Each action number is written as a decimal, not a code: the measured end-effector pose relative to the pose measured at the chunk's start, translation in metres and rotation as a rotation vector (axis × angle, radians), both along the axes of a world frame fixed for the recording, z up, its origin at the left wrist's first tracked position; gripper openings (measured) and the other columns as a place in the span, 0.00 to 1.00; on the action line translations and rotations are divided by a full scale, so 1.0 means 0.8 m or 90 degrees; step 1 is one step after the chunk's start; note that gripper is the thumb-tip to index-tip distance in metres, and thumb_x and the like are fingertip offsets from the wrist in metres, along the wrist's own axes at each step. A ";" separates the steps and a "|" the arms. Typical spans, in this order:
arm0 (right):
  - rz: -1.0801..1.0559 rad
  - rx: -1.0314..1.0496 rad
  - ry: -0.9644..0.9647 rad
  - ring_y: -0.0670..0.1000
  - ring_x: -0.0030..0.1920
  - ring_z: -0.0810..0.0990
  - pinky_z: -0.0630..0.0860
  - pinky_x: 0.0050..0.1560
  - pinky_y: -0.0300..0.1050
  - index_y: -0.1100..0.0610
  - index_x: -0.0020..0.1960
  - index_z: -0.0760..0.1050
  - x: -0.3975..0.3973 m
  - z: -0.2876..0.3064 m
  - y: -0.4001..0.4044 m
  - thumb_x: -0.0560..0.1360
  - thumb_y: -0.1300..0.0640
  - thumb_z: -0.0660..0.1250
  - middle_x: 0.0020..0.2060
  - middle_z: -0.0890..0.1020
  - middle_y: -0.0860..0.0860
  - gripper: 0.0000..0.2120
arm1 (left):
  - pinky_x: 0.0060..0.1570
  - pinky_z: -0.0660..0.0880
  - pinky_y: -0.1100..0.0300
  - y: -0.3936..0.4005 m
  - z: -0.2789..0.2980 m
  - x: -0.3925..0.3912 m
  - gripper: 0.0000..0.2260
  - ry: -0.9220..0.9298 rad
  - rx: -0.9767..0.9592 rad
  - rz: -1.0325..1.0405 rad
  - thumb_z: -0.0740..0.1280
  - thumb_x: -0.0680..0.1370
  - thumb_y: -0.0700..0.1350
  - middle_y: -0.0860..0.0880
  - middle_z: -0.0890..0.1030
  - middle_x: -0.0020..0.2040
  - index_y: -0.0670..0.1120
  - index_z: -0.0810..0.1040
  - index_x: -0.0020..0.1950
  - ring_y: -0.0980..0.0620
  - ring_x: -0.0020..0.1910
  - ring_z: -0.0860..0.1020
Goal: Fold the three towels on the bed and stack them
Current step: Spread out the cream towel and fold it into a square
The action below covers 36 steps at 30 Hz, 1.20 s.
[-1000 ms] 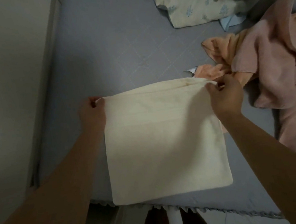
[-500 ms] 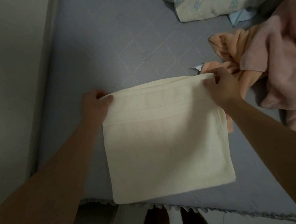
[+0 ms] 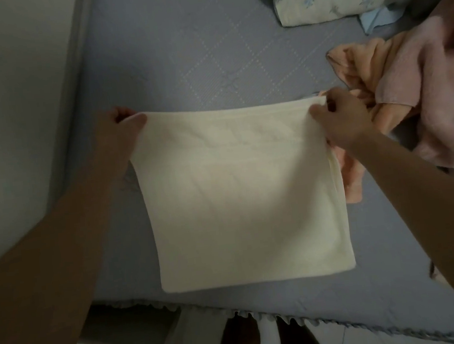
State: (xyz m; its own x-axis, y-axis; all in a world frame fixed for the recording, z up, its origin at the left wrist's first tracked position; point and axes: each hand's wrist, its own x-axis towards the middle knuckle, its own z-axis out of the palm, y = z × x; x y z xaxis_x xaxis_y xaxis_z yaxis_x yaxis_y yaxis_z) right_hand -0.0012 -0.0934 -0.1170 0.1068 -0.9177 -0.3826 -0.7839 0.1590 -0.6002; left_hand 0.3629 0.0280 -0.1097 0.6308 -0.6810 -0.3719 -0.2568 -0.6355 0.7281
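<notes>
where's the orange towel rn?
Head view, right side: orange towel lies crumpled on the bed, between the cream towel and pink towel.

cream towel (image 3: 245, 197) far edge now pulled straighter and flatter, both hands slid further out to its corners; left hand (image 3: 118, 132) thumb now on top, right hand (image 3: 340, 118) still pinching its corner
</notes>
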 end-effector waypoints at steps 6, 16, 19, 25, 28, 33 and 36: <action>-0.071 -0.102 0.109 0.54 0.47 0.77 0.74 0.50 0.47 0.58 0.53 0.79 -0.013 -0.008 -0.026 0.73 0.56 0.64 0.48 0.82 0.57 0.11 | 0.28 0.67 0.74 -0.010 -0.012 -0.027 0.06 0.048 0.048 -0.088 0.67 0.79 0.43 0.49 0.75 0.38 0.43 0.77 0.54 0.62 0.32 0.73; -0.128 0.059 0.038 0.55 0.49 0.79 0.77 0.50 0.52 0.59 0.58 0.73 -0.008 -0.024 0.044 0.74 0.51 0.69 0.48 0.78 0.50 0.17 | 0.35 0.74 0.65 0.022 -0.019 -0.018 0.12 0.051 0.029 0.057 0.65 0.80 0.48 0.47 0.80 0.47 0.43 0.80 0.59 0.52 0.41 0.77; -0.075 -0.010 0.094 0.54 0.44 0.76 0.69 0.42 0.46 0.60 0.50 0.76 -0.004 -0.025 0.022 0.75 0.51 0.67 0.43 0.79 0.53 0.12 | 0.29 0.72 0.69 0.023 -0.023 -0.020 0.11 0.032 0.003 0.050 0.66 0.80 0.48 0.48 0.80 0.45 0.43 0.80 0.57 0.54 0.39 0.76; -0.051 0.031 0.081 0.53 0.47 0.76 0.69 0.44 0.44 0.59 0.53 0.77 -0.006 -0.015 0.016 0.75 0.54 0.66 0.45 0.79 0.51 0.10 | 0.41 0.72 0.60 0.069 -0.047 -0.023 0.16 0.049 0.018 0.110 0.65 0.79 0.43 0.48 0.76 0.46 0.43 0.72 0.67 0.54 0.40 0.73; -0.055 0.056 0.049 0.52 0.38 0.72 0.65 0.38 0.43 0.57 0.45 0.72 -0.027 -0.008 0.075 0.74 0.57 0.67 0.35 0.74 0.46 0.05 | 0.37 0.69 0.61 0.146 -0.051 -0.056 0.08 0.017 0.118 0.082 0.67 0.78 0.50 0.51 0.79 0.42 0.47 0.77 0.52 0.55 0.38 0.75; -0.074 0.190 0.104 0.56 0.39 0.74 0.64 0.34 0.47 0.58 0.40 0.69 -0.095 -0.015 0.194 0.76 0.51 0.67 0.34 0.74 0.51 0.13 | 0.40 0.73 0.64 0.291 -0.046 -0.123 0.12 0.154 0.162 0.101 0.69 0.78 0.50 0.51 0.82 0.50 0.46 0.79 0.58 0.55 0.46 0.80; -0.087 0.278 0.095 0.57 0.44 0.76 0.68 0.38 0.46 0.60 0.49 0.75 -0.129 -0.026 0.256 0.78 0.52 0.65 0.40 0.78 0.54 0.10 | 0.47 0.78 0.63 0.347 -0.050 -0.153 0.15 0.257 0.144 0.124 0.69 0.79 0.46 0.55 0.81 0.53 0.49 0.76 0.65 0.62 0.48 0.80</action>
State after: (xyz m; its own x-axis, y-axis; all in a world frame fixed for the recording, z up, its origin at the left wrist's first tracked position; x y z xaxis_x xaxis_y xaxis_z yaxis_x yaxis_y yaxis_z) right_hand -0.1042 0.1114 -0.1379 -0.0888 -0.6691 -0.7379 -0.8108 0.4789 -0.3366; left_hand 0.2403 0.3055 -0.1499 0.5136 -0.4384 -0.7376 0.1563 -0.7975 0.5828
